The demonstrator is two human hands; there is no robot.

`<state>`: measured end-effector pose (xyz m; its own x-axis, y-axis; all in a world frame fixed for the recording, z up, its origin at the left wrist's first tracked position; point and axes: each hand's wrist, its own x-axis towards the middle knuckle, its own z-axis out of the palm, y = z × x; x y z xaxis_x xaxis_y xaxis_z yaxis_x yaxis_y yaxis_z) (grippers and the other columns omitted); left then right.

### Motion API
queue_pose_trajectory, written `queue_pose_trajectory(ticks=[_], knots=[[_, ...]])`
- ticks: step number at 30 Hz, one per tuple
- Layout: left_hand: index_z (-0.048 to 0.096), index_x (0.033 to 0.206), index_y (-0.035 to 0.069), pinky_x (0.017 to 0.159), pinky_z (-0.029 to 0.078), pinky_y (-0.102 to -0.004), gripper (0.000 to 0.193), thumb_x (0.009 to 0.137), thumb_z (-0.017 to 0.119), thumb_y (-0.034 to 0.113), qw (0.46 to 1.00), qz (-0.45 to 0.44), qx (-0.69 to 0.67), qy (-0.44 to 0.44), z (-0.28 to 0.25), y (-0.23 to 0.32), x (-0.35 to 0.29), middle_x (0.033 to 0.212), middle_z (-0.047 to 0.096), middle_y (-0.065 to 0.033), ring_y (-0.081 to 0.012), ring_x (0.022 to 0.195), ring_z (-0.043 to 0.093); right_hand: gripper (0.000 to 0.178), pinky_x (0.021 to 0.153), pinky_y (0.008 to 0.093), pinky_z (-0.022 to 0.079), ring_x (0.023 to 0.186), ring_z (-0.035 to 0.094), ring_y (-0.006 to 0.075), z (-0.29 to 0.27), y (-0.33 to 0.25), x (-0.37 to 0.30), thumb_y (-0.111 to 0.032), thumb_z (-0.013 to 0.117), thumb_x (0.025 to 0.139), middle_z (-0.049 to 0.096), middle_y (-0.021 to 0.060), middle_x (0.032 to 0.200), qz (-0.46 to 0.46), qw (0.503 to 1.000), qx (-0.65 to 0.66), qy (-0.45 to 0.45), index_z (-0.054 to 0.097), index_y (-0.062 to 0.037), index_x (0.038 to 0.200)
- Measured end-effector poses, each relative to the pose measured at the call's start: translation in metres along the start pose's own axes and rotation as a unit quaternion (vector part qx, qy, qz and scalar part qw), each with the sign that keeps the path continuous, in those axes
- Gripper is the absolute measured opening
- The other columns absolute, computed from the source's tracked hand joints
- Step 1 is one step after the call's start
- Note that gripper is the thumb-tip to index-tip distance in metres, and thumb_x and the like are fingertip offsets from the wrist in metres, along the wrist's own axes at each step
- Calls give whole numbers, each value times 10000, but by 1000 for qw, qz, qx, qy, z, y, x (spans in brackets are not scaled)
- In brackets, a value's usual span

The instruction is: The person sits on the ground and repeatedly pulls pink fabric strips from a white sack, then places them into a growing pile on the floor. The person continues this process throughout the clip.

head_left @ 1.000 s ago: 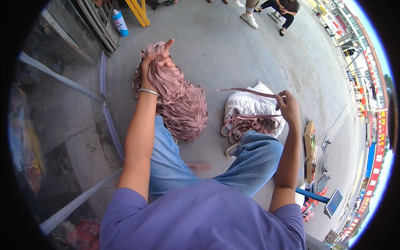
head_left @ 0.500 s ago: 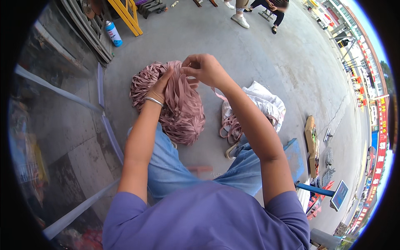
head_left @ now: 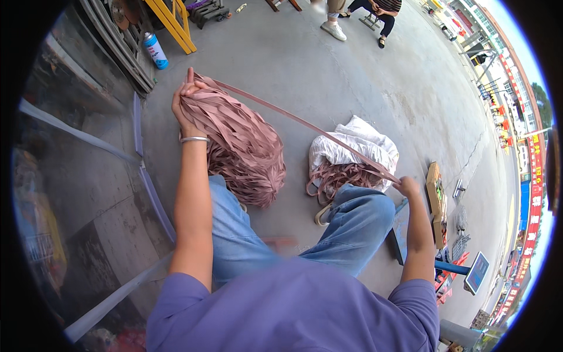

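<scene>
A large bundle of flat dusty-pink fabric strips [head_left: 237, 138] is heaped in front of me, left of centre, beside my left knee. My left hand [head_left: 186, 101] grips the bundle's far end, fingers curled over the strips and one finger sticking up. From there a single pink strip [head_left: 293, 116] runs taut across to the right, doubled or twisted near its end. My right hand [head_left: 409, 186] is closed on that end, out beyond my right knee. Beneath the strip lies a white sack [head_left: 360, 141] with more pink strips [head_left: 340, 177] spilling from its near side.
A blue platform scale [head_left: 400, 232] with a screen on a post [head_left: 477, 273] stands at my right, near a cardboard box [head_left: 435, 196]. Clear sheeting [head_left: 99, 176] hangs at left. A spray can [head_left: 155, 51] and yellow ladder [head_left: 173, 24] are far left; people [head_left: 378, 14] are ahead.
My right hand has swung from beside the bundle to the far right, drawing a strip out tight. My left hand has moved left and away, stretching the bundle's far end with it.
</scene>
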<state>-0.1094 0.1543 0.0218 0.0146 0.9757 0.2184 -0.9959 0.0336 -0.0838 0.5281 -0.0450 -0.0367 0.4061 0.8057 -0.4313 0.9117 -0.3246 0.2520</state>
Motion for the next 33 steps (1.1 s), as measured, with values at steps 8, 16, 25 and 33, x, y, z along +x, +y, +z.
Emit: queue_pose_trajectory(ticks=[8,16,25,33], knots=[[404,1180,-88,926,355,-254,368,847,449,61,992,41,116,15,1,21,-7,700,513,7,-90,709,528,451,729,383,471,876,621,274,5,118,-79,-421,649,678,641,152,929,284,955,82,17,633,-60,947],[530,880,61,855,418,-324,94,799,554,101,949,-119,282,81,5,-46,-19,820,572,-34,-140,788,542,237,667,415,436,749,575,326,-144,-228,-100,-285,527,809,606,155,796,-468,875,97,-79,613,-76,882],[507,876,48,756,462,-357,274,859,523,321,902,-355,244,4,5,-87,-51,618,486,-17,-147,599,523,322,663,393,457,759,589,313,-243,-399,-73,-381,604,757,620,142,790,-427,825,334,158,618,-72,847],[490,877,34,814,445,-315,99,858,470,129,960,-272,69,-4,5,-71,-29,613,497,-2,-115,608,542,429,689,376,458,779,595,279,-79,-232,55,-487,627,719,631,143,813,-217,927,304,34,651,-74,830]])
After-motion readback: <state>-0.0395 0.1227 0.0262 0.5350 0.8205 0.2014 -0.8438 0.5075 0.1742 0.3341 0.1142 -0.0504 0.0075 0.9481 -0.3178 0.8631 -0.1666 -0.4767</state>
